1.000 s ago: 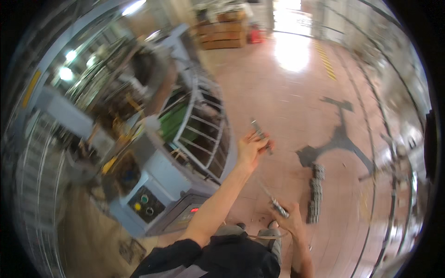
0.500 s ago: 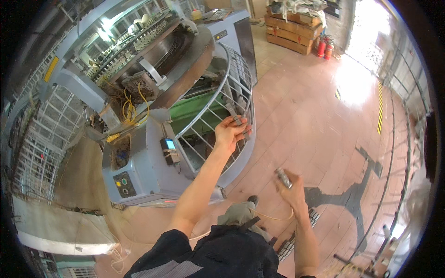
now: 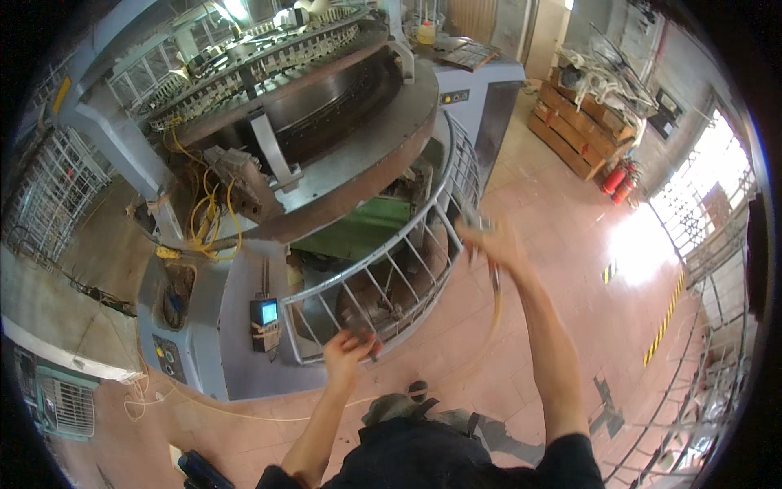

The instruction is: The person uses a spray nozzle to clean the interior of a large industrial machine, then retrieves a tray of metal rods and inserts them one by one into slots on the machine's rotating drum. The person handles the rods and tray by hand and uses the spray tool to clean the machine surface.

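My left hand (image 3: 344,359) is closed around a small dark metal block (image 3: 358,328), low in front of the machine's curved rail (image 3: 383,259). My right hand (image 3: 498,243), smeared by motion, is closed at the rail's right end on what looks like an air gun (image 3: 481,222). From it a tan hose (image 3: 496,306) hangs down and curves toward the floor. A large circular knitting machine (image 3: 342,191) stands before me, its round bed above a green panel (image 3: 358,228).
A small device with a lit screen (image 3: 265,314) is fixed to the machine's front. Yellow cables (image 3: 204,216) hang at its left. Wooden crates (image 3: 574,130) and red fire extinguishers (image 3: 619,181) stand far right. A pale hose (image 3: 269,418) crosses the tiled floor.
My left hand has come down and left from the rail with metal in it. My right hand has risen to the rail's right end, and a hose now hangs from it. The view has turned left.
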The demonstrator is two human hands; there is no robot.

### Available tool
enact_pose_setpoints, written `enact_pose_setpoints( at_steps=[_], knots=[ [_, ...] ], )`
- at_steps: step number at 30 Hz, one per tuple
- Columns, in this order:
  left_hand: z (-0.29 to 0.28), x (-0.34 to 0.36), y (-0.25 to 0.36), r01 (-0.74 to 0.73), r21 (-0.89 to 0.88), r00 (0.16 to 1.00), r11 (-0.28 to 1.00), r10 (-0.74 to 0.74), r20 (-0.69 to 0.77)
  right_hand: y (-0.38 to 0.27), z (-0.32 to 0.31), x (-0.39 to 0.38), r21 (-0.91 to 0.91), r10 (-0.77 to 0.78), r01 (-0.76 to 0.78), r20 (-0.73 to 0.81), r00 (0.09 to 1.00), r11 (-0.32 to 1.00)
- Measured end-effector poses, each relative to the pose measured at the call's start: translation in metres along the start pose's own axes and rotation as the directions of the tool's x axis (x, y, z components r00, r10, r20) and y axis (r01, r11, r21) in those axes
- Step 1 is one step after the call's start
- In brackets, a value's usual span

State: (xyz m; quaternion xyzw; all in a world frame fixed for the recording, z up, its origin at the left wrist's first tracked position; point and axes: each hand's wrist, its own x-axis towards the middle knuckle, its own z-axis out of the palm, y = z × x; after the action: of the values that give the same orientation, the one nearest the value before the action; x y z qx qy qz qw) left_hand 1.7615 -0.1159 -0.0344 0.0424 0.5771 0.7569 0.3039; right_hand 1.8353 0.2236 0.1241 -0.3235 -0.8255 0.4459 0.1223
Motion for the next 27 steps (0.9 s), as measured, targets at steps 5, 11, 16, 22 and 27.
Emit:
enact_pose_setpoints(
  at_steps=[5, 11, 16, 22, 27],
  knots=[
    [-0.022, -0.034, 0.003, -0.113, 0.027, 0.961, 0.993, 0.116, -0.253, -0.052, 0.019, 0.178, 0.020, -0.299, 0.354, 0.581, 0.757, 0.935],
    [0.030, -0.046, -0.004, -0.208, 0.000, 0.786, 0.978, 0.167, -0.596, -0.059, 0.022, 0.399, -0.314, -0.704, 0.889, 0.545, 0.456, 0.333],
    [0.132, -0.020, -0.020, -0.374, 0.007, 0.633, 0.927, 0.261, -0.729, -0.121, 0.020, 0.442, -0.071, -0.250, 0.315, 0.454, 0.855, 0.946],
    [0.243, 0.028, -0.028, -0.400, -0.132, 0.620, 0.907, 0.162, -0.767, -0.131, 0.029, 0.390, 0.125, -0.292, 0.451, 0.900, 0.323, 0.884],
    [0.270, 0.035, -0.016, -0.393, -0.037, 0.558, 0.919, 0.206, -0.804, -0.100, 0.011, 0.503, 0.004, -0.233, 0.259, 0.452, 0.861, 0.966]
  ],
)
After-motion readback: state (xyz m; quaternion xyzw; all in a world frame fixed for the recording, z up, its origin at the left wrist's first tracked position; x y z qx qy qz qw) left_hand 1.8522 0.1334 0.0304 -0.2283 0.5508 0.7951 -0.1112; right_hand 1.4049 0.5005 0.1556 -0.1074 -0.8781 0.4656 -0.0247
